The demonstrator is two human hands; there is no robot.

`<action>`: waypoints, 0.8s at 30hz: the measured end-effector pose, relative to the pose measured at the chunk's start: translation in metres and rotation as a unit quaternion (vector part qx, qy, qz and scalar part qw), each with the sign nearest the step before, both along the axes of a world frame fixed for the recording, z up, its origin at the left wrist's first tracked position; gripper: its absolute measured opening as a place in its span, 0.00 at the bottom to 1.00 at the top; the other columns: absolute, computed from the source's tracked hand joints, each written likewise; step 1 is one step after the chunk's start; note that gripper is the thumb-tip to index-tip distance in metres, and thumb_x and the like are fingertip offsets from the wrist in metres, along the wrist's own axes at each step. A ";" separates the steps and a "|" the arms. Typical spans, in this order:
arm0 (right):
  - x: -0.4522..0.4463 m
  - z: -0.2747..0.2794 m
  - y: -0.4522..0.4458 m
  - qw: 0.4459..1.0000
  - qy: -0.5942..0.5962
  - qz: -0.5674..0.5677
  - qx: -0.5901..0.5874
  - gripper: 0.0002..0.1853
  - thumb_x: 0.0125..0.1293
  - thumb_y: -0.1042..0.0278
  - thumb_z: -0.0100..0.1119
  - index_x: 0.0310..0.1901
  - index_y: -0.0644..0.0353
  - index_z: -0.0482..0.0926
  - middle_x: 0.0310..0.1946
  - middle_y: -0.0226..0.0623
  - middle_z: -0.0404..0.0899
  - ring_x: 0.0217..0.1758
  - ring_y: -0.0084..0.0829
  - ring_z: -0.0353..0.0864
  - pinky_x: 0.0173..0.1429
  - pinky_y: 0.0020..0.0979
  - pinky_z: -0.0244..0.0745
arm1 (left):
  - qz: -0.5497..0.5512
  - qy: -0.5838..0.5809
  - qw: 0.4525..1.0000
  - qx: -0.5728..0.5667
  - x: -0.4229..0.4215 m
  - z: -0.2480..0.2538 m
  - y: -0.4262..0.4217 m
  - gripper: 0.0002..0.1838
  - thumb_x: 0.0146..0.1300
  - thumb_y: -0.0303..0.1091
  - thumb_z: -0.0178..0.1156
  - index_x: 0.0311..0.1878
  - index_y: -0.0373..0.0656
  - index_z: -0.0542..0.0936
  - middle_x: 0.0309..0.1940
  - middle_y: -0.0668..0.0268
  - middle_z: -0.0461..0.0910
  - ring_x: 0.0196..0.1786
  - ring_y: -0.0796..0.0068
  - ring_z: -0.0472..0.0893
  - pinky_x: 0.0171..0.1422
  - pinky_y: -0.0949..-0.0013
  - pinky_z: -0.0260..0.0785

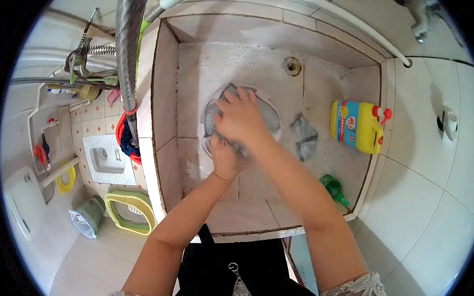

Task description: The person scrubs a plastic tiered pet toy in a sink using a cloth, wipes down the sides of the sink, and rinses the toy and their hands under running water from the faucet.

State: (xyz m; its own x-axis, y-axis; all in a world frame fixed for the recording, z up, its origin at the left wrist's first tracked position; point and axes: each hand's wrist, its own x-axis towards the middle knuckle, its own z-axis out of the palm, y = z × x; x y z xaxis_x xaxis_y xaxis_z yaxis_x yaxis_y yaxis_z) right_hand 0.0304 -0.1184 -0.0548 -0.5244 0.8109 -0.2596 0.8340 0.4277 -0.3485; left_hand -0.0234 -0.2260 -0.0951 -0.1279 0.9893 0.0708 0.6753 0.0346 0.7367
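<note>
While fingers [232, 102] touch cloth [212, 118] — grn btl [332, 188] nr jug [356, 126].

Grey mesh cloth [210, 121], darker along its edges; wet-looking. Lies crumpled in a round white basin [277, 132], spread toward the basin's left side. Middle covered; folds there cannot be read. Basin rests on the floor of the tiled sink [166, 88], nearer the sink's left edge than its right, well apart from the corners.
</note>
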 end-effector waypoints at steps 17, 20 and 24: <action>0.036 -0.009 0.013 0.989 0.148 0.028 0.005 0.22 0.62 0.49 0.48 0.47 0.56 0.80 0.55 0.41 0.73 0.63 0.45 0.63 0.65 0.45 0.54 | 0.031 0.037 0.999 0.019 -0.001 0.000 0.006 0.46 0.30 0.44 0.75 0.52 0.29 0.64 0.52 0.39 0.68 0.56 0.43 0.67 0.59 0.54 0.60; 0.035 -0.020 0.063 0.949 0.066 -0.084 -0.298 0.22 0.64 0.49 0.41 0.46 0.54 0.79 0.56 0.40 0.71 0.59 0.48 0.67 0.61 0.44 0.60 | 0.014 0.057 0.998 0.014 -0.002 0.005 0.010 0.48 0.25 0.46 0.77 0.53 0.36 0.66 0.53 0.48 0.68 0.56 0.46 0.66 0.60 0.55 0.58; 0.078 -0.056 0.010 0.945 0.213 -0.208 -0.134 0.24 0.67 0.54 0.41 0.57 0.61 0.69 0.61 0.49 0.64 0.66 0.47 0.58 0.68 0.38 0.53 | 0.021 0.057 0.998 0.005 0.000 0.005 0.009 0.45 0.24 0.43 0.77 0.50 0.37 0.67 0.54 0.48 0.68 0.58 0.47 0.66 0.61 0.55 0.58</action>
